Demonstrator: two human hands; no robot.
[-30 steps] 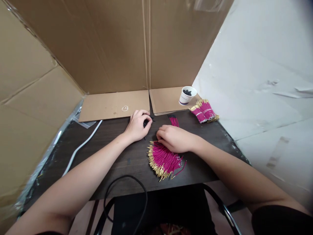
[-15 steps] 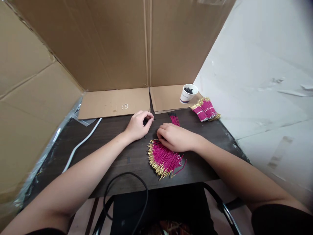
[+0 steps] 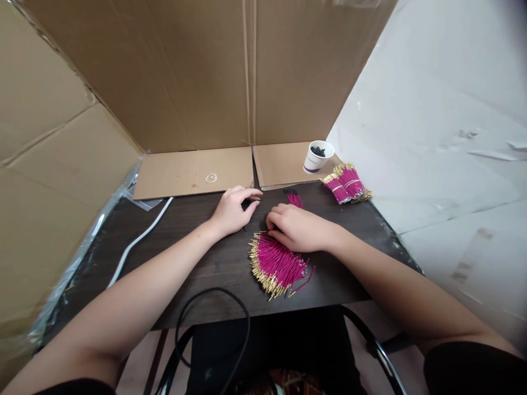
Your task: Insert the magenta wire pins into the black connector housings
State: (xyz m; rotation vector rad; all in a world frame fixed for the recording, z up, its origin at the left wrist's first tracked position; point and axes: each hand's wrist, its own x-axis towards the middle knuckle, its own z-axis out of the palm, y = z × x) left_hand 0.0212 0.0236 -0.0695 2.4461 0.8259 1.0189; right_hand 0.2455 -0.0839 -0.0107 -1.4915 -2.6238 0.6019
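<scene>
Left hand [image 3: 233, 213], at eleven o'clock from the magenta wire pile [image 3: 274, 264] on dark table [image 3: 181, 219]: curved around small black pieces [image 3: 246, 204], grip impossible to tell. Right hand [image 3: 295, 226], at one o'clock, over the pile's far edge: curled narrow, contents hidden. Farther, at one: paper cup [image 3: 313, 163] of black bits [image 3: 317, 151]. Between one and two: banded bundles [image 3: 346, 185].

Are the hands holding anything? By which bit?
The left hand may pinch a tiny black piece; which part's unclear. Whether the right hand holds anything is hidden.
</scene>
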